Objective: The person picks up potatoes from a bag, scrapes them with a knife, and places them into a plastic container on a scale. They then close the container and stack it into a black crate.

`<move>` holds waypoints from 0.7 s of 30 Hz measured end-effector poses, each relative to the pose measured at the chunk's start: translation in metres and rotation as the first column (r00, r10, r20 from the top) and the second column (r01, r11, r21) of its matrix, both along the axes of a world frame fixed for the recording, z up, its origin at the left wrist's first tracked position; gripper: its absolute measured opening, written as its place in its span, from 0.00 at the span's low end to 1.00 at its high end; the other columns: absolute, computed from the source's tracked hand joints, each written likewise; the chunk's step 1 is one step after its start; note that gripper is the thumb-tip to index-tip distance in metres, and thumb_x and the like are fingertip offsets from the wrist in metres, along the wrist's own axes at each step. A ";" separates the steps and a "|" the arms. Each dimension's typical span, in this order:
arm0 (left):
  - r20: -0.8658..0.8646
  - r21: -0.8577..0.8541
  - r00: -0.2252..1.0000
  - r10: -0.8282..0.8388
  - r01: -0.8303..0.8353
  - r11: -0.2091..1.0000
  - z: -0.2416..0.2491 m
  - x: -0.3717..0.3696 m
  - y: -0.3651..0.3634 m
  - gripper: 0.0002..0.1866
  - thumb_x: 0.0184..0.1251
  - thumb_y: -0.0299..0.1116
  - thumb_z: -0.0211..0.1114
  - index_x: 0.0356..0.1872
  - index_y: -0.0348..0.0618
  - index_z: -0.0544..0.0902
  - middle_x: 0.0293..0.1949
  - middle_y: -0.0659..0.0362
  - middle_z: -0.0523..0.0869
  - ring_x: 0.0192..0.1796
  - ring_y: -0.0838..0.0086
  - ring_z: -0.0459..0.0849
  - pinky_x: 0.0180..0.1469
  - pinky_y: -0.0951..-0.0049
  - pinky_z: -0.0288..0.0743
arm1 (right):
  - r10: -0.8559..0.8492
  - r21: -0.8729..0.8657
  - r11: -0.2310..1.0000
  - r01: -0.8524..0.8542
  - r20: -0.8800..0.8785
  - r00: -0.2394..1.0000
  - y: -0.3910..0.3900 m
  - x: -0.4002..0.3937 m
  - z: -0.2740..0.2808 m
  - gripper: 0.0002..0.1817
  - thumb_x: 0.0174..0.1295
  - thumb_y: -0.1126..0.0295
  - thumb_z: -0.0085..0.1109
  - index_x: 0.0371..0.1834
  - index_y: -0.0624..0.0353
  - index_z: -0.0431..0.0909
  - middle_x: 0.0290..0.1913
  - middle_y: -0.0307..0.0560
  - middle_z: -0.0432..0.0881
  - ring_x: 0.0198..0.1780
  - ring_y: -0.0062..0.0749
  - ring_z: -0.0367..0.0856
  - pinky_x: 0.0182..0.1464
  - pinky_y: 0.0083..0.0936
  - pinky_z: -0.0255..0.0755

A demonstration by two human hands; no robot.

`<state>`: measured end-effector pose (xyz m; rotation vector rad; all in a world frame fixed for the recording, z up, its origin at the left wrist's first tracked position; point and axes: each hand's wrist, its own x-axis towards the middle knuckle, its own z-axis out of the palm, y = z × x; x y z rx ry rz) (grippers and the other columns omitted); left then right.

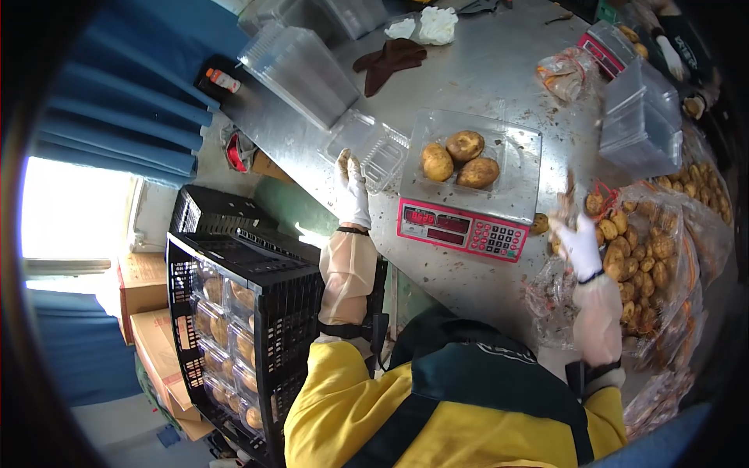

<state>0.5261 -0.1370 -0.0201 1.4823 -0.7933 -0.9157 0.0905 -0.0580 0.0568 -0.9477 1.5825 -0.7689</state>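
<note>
My left hand [352,191], in a white glove with soiled fingertips, is beside an empty clear plastic tray [382,156] on the table. Its fingers are stretched out and overlap the tray's near edge. My right hand [577,243], also gloved, is open with thumb and fingers apart, left of a heap of potatoes [644,269]; its fingertips are blurred. Between my hands stands a scale [460,230] with a pink-red panel and lit display. On its platform sits a clear plastic container [433,129] holding three potatoes [477,172].
Stacked clear containers [300,74] and a dark brown cloth [390,62] lie toward the back. Another container stack [641,117] stands at right. A black crate [289,343] holds packed potatoes at lower left. Another person's gloved hand [669,58] shows at upper right near a second scale [605,51].
</note>
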 end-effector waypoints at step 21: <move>-0.483 0.057 0.841 -0.245 0.310 0.949 0.015 -0.084 0.014 0.28 0.70 0.51 0.57 0.59 0.37 0.67 0.30 0.53 0.82 0.29 0.69 0.85 0.32 0.72 0.82 | 0.089 -0.303 0.945 -0.121 -0.116 0.989 -0.127 0.059 -0.044 0.10 0.66 0.61 0.59 0.42 0.55 0.78 0.22 0.33 0.73 0.13 0.14 0.63 0.11 0.15 0.49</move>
